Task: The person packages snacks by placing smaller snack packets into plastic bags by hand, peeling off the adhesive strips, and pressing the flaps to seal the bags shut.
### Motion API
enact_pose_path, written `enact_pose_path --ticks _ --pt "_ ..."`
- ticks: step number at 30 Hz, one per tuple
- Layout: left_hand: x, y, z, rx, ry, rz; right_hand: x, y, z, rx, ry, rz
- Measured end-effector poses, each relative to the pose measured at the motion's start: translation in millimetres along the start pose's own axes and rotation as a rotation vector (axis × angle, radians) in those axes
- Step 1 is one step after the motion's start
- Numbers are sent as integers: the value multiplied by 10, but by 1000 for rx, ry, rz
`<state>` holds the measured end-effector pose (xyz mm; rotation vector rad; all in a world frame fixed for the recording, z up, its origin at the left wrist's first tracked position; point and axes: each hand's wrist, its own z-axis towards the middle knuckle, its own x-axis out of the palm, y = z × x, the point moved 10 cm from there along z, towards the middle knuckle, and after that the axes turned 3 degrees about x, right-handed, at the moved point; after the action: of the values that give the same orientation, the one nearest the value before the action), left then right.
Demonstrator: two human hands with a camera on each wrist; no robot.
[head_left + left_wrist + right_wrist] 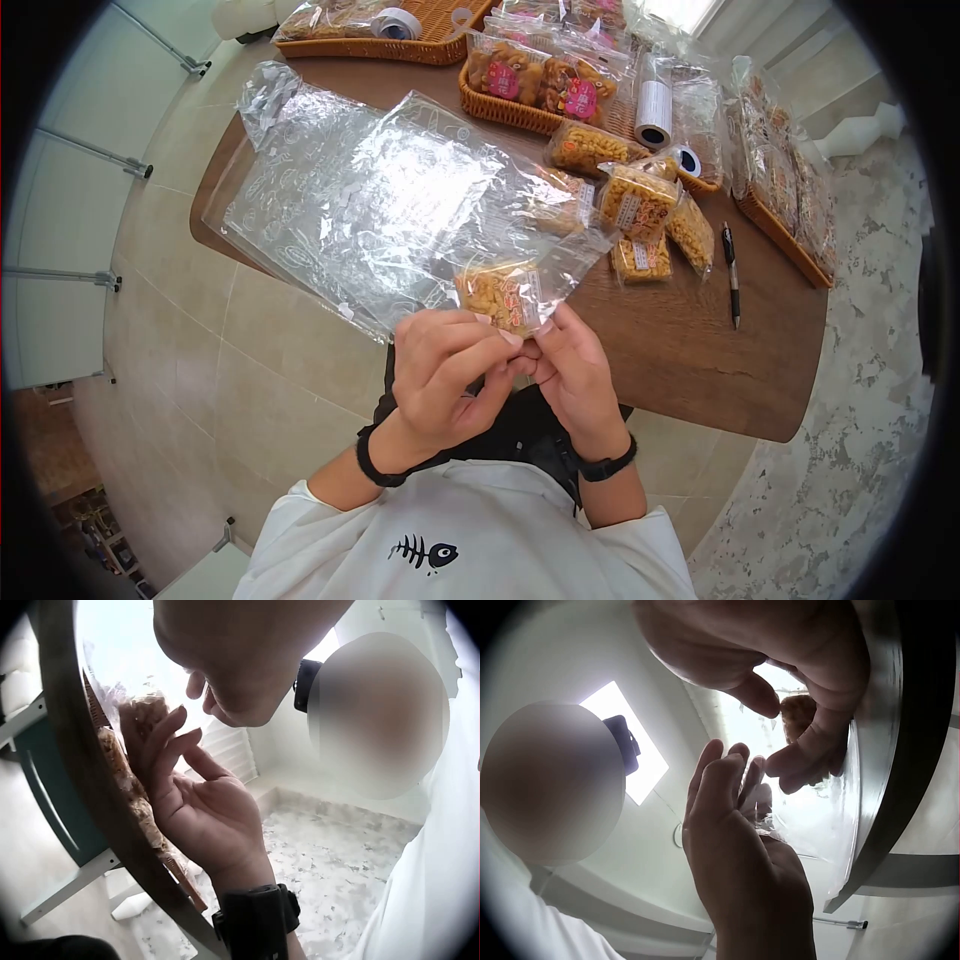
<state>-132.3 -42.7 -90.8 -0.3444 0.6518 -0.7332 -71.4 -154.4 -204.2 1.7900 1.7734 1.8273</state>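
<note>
A small clear packet of crinkly golden snack pieces (497,296), with orange print, lies over the table's near edge. My left hand (440,365) holds its near edge, fingers curled over it. At the packet's near right corner, my right hand (578,375) pinches the clear wrapper between thumb and finger. The fingertips of both hands come close together there. Beneath and beyond the packet spreads a large clear plastic bag (340,210) with white line drawings. In the right wrist view, part of the brown snack (798,718) shows behind the fingers.
Several similar packets (640,205) are piled to the right, beside a black pen (732,275). Wicker baskets (510,108) of bagged snacks stand along the back and right of the brown table (700,350). Tape rolls (397,24) and a white label roll (654,112) sit among them.
</note>
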Motion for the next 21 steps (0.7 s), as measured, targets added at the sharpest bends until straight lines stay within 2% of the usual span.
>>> enact_pose_path --ticks 2,4,11,13,15,17,19,21 --pt "38 -28 -17 -13 -14 -10 19 32 23 -33 -12 -21" --pt "56 -76 -30 -15 10 -51 17 70 49 -28 -99 14" --pt "-16 -97 -17 -14 -24 -96 170 60 446 7 -65 45" --pt "33 -125 -7 -12 35 -102 336 87 645 36 28 90" --pt "50 -162 -12 -25 18 -108 488 167 744 7 118 14" --pt "29 -142 -21 -41 2 -114 580 118 760 164 75 44" --pt "19 -102 -50 -68 24 -125 583 2 811 198 79 87" --pt "-1 -59 -151 -63 39 -118 582 19 758 185 33 -54"
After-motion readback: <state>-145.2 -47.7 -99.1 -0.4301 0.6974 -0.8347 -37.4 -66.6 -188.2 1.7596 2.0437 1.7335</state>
